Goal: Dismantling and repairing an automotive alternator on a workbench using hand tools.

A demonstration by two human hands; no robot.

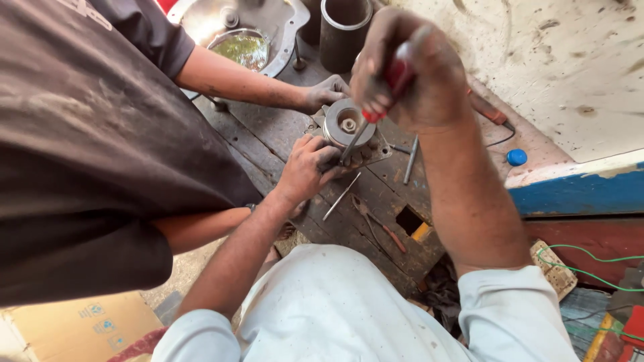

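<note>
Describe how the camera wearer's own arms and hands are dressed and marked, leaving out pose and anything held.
Both arms wear white sleeves rolled above the elbow, the forearms bare. The left hand and right hand are gloveless and smeared with dark grime. No watch or ring shows.

The right hand (409, 70) closes around the red handle of a screwdriver (376, 100), and the metal shaft goes down to the round metal part (347, 125) on the dark wooden bench (268, 134). The left hand (305, 167) presses on the near left side of this part. On the far side, another person's hand (325, 90) touches the same part; this person wears a dark shirt (87, 147) and fills the left of the scene. A thin metal rod (341, 196) and pliers (379, 224) lie near on the bench. A metal cover (241, 30) and a dark cylinder (345, 30) stand far. A blue cap (516, 157) lies at right.
</note>
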